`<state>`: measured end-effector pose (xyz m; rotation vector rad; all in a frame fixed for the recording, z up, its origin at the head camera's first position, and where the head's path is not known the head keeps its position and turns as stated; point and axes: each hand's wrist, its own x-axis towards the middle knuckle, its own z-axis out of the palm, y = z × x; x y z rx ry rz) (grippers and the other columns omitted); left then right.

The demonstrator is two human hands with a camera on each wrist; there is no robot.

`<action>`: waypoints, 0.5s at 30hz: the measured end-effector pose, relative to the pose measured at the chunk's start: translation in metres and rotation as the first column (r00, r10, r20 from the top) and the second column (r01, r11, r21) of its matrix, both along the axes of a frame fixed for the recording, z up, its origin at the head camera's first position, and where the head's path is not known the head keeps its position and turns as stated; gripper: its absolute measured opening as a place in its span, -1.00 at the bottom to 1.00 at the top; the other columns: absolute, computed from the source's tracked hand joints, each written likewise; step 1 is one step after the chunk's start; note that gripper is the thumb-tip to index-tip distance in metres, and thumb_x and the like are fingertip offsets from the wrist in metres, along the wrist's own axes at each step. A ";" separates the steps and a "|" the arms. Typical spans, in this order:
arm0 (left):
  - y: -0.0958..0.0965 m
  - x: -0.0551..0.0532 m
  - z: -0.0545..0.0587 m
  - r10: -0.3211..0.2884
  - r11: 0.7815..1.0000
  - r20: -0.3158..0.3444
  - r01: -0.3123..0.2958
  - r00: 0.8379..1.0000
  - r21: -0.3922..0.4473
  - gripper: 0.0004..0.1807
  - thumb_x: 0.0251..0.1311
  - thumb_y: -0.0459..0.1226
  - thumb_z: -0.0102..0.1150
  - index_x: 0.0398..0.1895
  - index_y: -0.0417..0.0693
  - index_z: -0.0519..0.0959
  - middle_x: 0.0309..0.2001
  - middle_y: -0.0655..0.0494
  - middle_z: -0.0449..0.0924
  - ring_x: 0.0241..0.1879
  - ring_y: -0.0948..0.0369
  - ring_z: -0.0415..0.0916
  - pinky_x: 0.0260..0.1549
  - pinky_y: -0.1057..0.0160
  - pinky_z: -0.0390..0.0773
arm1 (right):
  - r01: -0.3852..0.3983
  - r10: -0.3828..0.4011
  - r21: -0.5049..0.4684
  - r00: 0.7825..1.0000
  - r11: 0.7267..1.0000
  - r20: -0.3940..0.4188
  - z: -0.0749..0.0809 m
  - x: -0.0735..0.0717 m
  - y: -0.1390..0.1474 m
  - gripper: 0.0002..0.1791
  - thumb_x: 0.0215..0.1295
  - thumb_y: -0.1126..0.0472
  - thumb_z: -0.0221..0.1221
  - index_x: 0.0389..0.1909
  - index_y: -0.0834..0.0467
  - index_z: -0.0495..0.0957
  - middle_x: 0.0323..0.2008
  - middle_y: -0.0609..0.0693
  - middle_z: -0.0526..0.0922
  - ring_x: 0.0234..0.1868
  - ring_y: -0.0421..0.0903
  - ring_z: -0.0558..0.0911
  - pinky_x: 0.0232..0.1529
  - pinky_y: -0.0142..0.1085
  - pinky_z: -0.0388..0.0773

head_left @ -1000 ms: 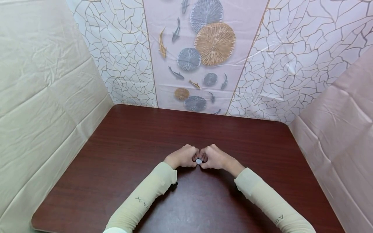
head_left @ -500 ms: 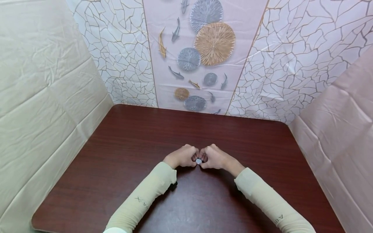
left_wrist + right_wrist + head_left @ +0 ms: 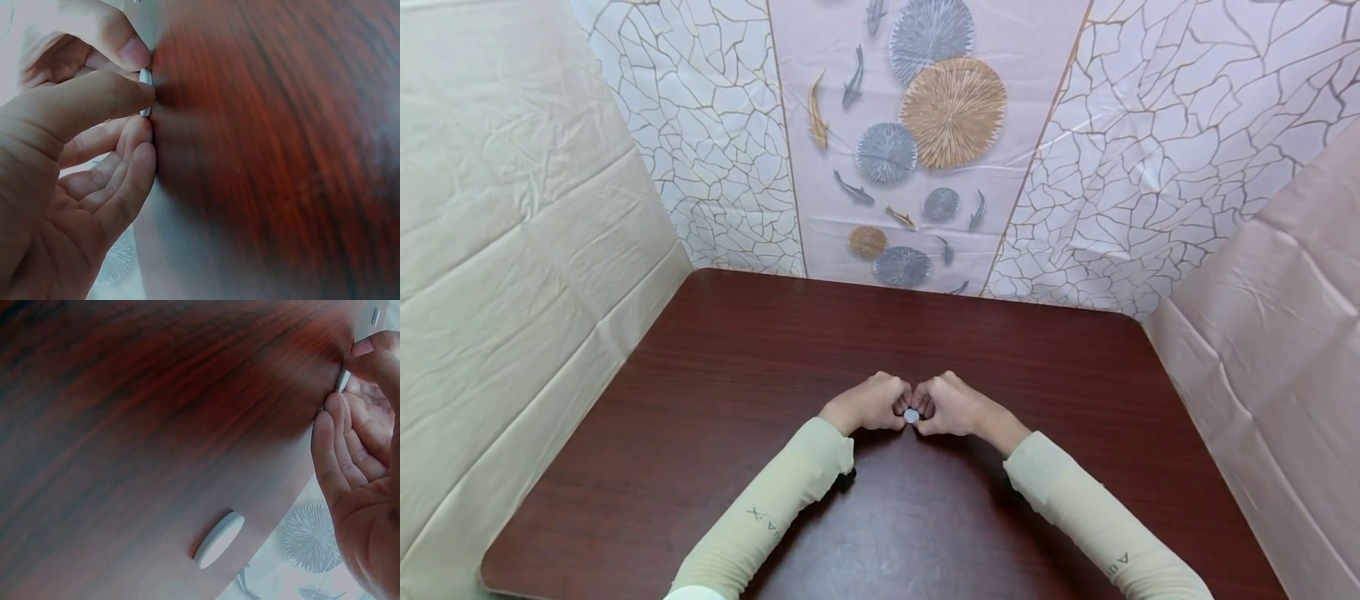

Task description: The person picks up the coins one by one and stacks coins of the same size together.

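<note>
A small pale round disc (image 3: 912,416) lies flat on the dark red-brown table (image 3: 760,350), between both hands in the head view. From its left side, my left hand (image 3: 872,402) holds the disc's edge with curled fingers and thumb. My right hand (image 3: 958,407) does the same from the right, and the fingertips of both hands meet behind the disc. In the left wrist view, the thin white edge of the disc (image 3: 146,92) shows, with the left thumb (image 3: 119,94) over part of it. The right wrist view shows the disc (image 3: 342,380) edge-on at the fingertips.
A white oval piece (image 3: 219,540) appears in the right wrist view; the head view does not show it. Patterned cloth (image 3: 895,192) hangs behind the table. Plain cloth walls stand at the left (image 3: 535,208) and the right (image 3: 1277,333).
</note>
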<state>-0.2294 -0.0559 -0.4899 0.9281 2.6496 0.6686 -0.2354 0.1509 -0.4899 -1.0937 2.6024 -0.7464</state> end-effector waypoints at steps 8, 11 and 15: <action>-0.009 -0.002 0.006 -0.014 0.998 0.064 0.010 0.998 0.055 -0.73 0.18 -0.36 0.46 -0.05 -0.17 0.71 -0.14 0.09 0.77 -0.16 0.30 0.71 -0.11 0.44 0.65 | -0.026 0.026 0.006 0.995 1.000 0.094 0.012 0.002 0.008 -0.74 0.17 0.26 0.48 -0.13 0.22 0.73 -0.26 -0.01 0.82 -0.25 -0.20 0.79 -0.20 -0.42 0.72; -0.018 -0.001 0.013 -0.020 0.997 0.057 0.015 0.998 0.074 -0.73 0.27 -0.31 0.41 0.00 -0.19 0.71 -0.10 0.07 0.77 -0.12 0.27 0.72 -0.07 0.39 0.66 | -0.029 0.028 0.018 0.998 0.999 0.063 0.022 0.006 0.017 -0.74 0.25 0.24 0.42 -0.08 0.26 0.73 -0.20 0.05 0.82 -0.21 -0.14 0.80 -0.15 -0.33 0.76; -0.037 0.002 0.024 -0.017 0.996 -0.014 0.018 1.000 0.082 -0.66 0.34 -0.26 0.35 0.11 -0.23 0.67 0.00 0.00 0.72 -0.03 0.17 0.71 0.04 0.24 0.68 | -0.003 0.004 0.024 0.999 1.000 -0.043 0.037 0.011 0.033 -0.69 0.34 0.22 0.35 0.00 0.34 0.70 -0.12 0.14 0.82 -0.14 -0.04 0.82 -0.08 -0.17 0.78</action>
